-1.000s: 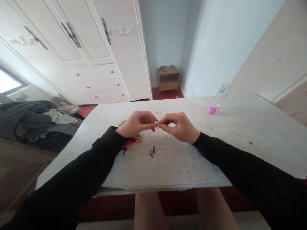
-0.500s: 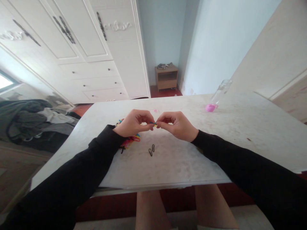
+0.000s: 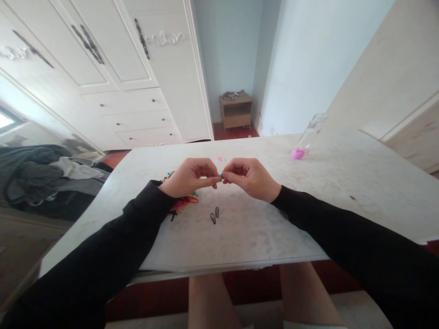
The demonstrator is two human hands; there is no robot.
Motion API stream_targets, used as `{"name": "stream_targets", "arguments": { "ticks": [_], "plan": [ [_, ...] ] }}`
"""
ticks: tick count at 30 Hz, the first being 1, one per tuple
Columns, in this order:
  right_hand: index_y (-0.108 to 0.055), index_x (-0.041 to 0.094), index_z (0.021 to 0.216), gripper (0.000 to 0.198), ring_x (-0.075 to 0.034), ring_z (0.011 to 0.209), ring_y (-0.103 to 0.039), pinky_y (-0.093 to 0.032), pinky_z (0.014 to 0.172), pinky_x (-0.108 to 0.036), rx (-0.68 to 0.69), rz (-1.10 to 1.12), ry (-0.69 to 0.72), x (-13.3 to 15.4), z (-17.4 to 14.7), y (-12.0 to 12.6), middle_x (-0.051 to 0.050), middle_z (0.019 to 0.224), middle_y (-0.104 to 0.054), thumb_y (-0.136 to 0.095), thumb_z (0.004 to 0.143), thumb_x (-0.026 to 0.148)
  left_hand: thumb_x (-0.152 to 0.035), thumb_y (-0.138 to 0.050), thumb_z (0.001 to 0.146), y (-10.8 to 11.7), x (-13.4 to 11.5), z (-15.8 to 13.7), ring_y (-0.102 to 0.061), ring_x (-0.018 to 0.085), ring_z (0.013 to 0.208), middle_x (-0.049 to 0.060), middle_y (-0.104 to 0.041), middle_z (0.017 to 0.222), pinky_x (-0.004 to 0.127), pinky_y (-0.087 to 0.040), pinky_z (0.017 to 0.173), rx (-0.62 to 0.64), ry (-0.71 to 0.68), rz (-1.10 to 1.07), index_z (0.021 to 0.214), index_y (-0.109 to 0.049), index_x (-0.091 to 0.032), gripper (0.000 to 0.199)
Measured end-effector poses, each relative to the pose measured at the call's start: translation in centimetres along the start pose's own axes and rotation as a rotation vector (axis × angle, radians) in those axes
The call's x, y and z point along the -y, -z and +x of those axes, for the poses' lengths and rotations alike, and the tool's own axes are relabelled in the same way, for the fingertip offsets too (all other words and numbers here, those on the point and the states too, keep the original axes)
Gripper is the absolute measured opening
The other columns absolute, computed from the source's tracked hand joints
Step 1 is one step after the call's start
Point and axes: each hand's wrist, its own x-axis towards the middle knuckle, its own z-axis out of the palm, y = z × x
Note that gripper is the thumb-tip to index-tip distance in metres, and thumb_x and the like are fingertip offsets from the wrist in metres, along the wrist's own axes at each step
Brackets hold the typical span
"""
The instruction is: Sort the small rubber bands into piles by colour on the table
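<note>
“One white table (image 3: 267,237) fills the foreground. What occupies it, in descending size?”

“Left hand (image 3: 190,177) and right hand (image 3: 252,179) meet above its middle, each thumb pressed to the fingertips. They face each other, presumably to steady something tiny from both ends.”

“And next?”

“A clear bottle (image 3: 310,130), well apart at the far right, with a pink object (image 3: 298,154) at its near end; whether it stands or leans is hard to judge. The pile of coloured bands (image 3: 187,201) lies by the left wrist, probably for easy reach, partly hidden by hand and sleeve. Two black loops (image 3: 213,219) lie nearer the body, perhaps set aside deliberately.”

“The smallest?”

“A blue-and-yellow piece (image 3: 220,176), pinched between both hands; fingertips cover most of it, so its full shape cannot be told.”
</note>
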Motion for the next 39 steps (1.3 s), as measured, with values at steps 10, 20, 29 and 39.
{"name": "stream_targets", "arguments": {
  "ticks": [10, 20, 29, 39],
  "plan": [
    [-0.067, 0.016, 0.078, 0.011, -0.014, 0.073, -0.070, -0.056, 0.071, -0.029, -0.003, 0.024, -0.027, 0.19, -0.06, 0.06, -0.002, 0.074, -0.073, -0.068, 0.085, 0.024, -0.037, -0.091, 0.077, 0.03, 0.07, -0.08, -0.076, 0.017, 0.063, 0.006, -0.076, 0.068, 0.024, -0.063, 0.060, -0.045, 0.021, -0.087, 0.078, -0.072, -0.013, 0.030],
    [-0.067, 0.017, 0.078, 0.011, -0.014, 0.072, -0.070, -0.056, 0.071, -0.030, 0.016, -0.027, 0.012, 0.42, -0.23, 0.23, -0.003, 0.074, -0.074, -0.066, 0.086, 0.024, -0.031, -0.090, 0.079, 0.49, 0.39, -0.18, -0.076, 0.016, 0.064, 0.007, -0.078, 0.071, 0.023, -0.061, 0.061, -0.038, 0.035, -0.172, 0.081, -0.074, -0.013, 0.024],
    [-0.064, 0.018, 0.076, 0.012, -0.014, 0.071, -0.066, -0.054, 0.071, -0.030, -0.031, -0.143, 0.070, 0.58, -0.21, 0.50, -0.002, 0.074, -0.071, -0.063, 0.086, 0.024, -0.035, -0.087, 0.082, 0.45, 0.25, 0.03, -0.073, 0.015, 0.059, 0.006, -0.076, 0.066, 0.021, -0.057, 0.055, -0.092, 0.044, -0.152, 0.080, -0.068, -0.013, 0.029],
    [-0.061, 0.019, 0.071, 0.013, -0.012, 0.065, -0.061, -0.048, 0.066, -0.027, -0.083, -0.306, 0.140, 0.93, -0.24, 0.69, 0.000, 0.068, -0.068, -0.061, 0.084, 0.018, -0.044, -0.083, 0.085, 0.23, -0.06, 0.14, -0.068, 0.013, 0.055, 0.003, -0.071, 0.064, 0.022, -0.055, 0.054, -0.065, 0.066, -0.066, 0.082, -0.064, -0.014, 0.035]
  ]
}}
